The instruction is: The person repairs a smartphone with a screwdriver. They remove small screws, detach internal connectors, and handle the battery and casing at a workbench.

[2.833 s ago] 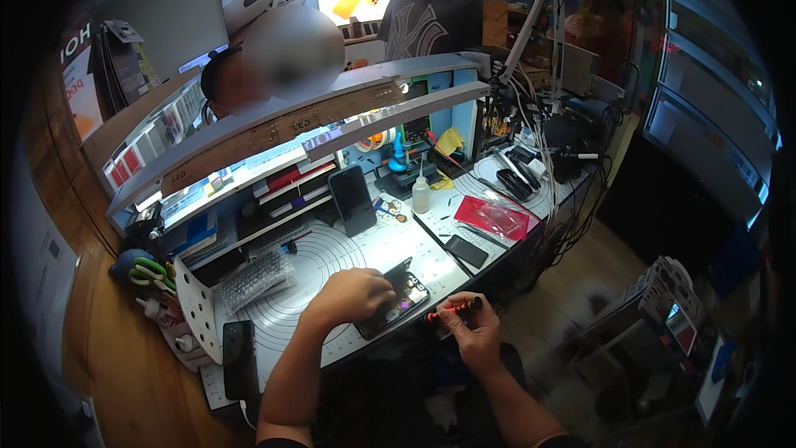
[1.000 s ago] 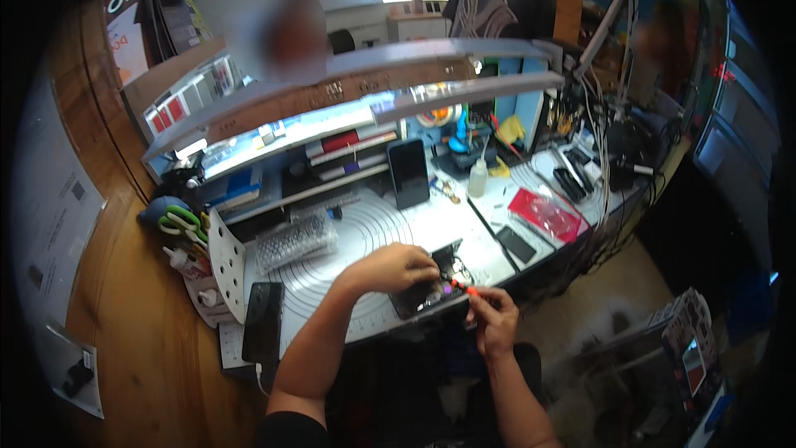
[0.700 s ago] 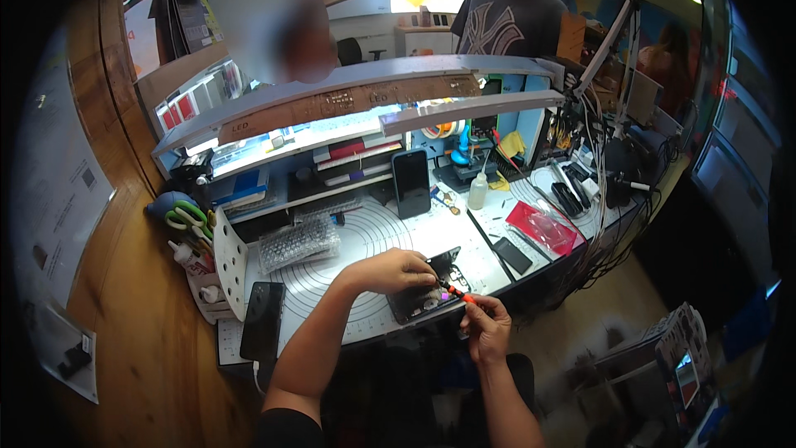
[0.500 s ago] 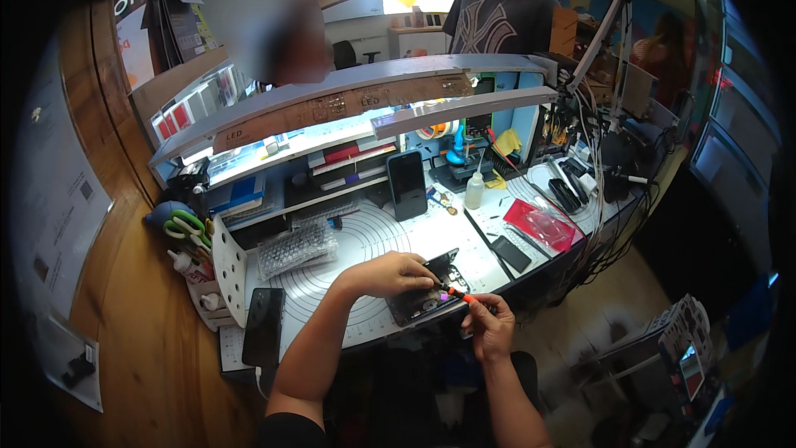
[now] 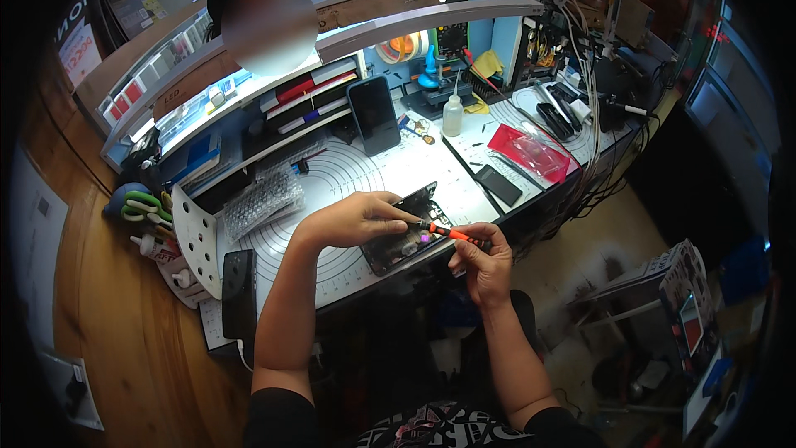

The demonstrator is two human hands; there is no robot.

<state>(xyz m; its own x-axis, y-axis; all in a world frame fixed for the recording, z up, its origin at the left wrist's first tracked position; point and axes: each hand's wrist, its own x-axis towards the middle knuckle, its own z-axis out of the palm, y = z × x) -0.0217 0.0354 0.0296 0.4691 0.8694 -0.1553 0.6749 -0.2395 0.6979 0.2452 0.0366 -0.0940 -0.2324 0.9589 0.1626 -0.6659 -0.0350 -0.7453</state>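
A screwdriver [image 5: 458, 236] with an orange and black handle slants over an opened phone [image 5: 383, 257], whose inner parts are bare. My right hand [image 5: 487, 265] grips the handle's back end between thumb and fingers. From the left, my left hand [image 5: 356, 220] reaches across the phone, thumb and fingers pinched together at the screwdriver's front end. Its tip is hidden by those fingers. The phone lies at the front edge of a white work mat [image 5: 332, 182] printed with rings, and part of it is covered by my left hand.
A dark phone [image 5: 240, 294] with a white cable lies left, near a white perforated holder [image 5: 196, 241]. Bubble wrap [image 5: 264, 199], an upright phone [image 5: 373, 116], a dropper bottle [image 5: 453, 114], a small black phone-shaped slab [image 5: 497, 186] and a red sheet [image 5: 526, 153] surround the work. Another person's head [image 5: 269, 21] shows beyond the shelf.
The view has tipped downward and shifted, so the bench sits higher and further left. Both hands stay at the screwdriver over the phone. The screwdriver lies at much the same slant.
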